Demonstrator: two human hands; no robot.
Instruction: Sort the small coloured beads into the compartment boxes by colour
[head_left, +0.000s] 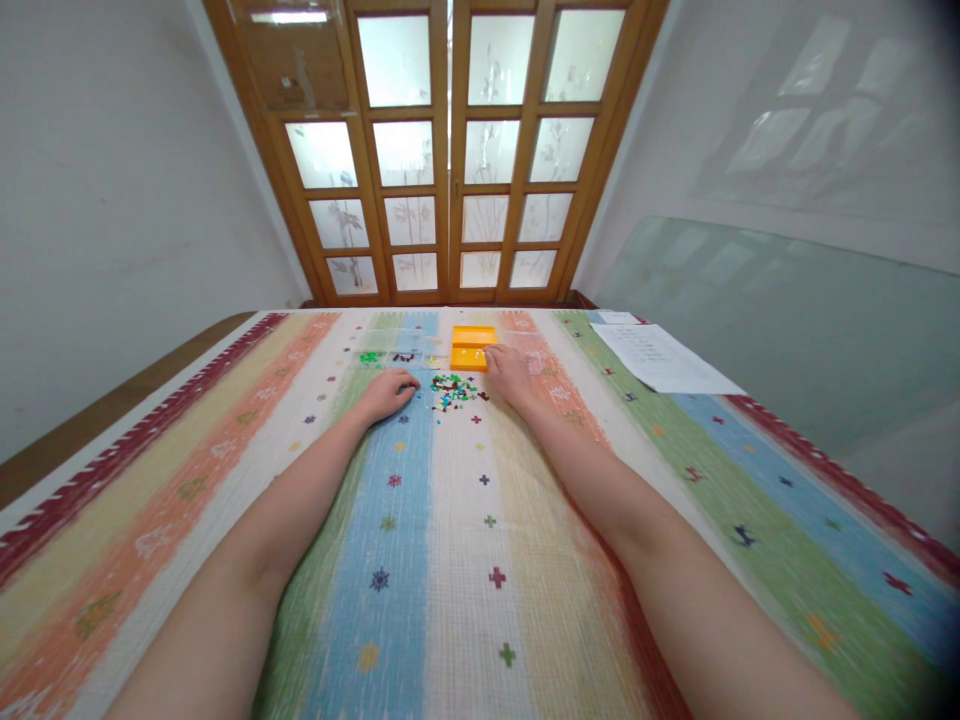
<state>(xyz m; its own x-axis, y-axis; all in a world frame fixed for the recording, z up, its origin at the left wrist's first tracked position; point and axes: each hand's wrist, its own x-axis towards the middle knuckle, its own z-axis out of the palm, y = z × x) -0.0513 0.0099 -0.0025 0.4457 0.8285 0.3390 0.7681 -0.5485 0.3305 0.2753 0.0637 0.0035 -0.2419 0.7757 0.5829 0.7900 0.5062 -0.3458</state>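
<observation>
My left hand [390,393] rests on the striped cloth, left of a loose pile of small beads or pieces [453,390] in green, blue, dark red and white. Its thumb and fingers are slightly apart, with nothing visible between them. At the right edge of a yellow-orange two-part box [472,336] is my right hand [508,372], its fingertips closed together over the near compartment. Anything in that pinch is too small to make out. A few pale specks lie in that compartment. Clear trays beyond my left hand hold green pieces [370,358], dark red pieces [403,357] and yellow pieces [435,361].
The striped tablecloth [465,540] covers the table. Printed white sheets [664,358] lie at the back right, near a pale glass panel [780,320]. A transparent tray [533,363] sits right of my right hand. Wooden glazed doors [452,200] stand beyond the table.
</observation>
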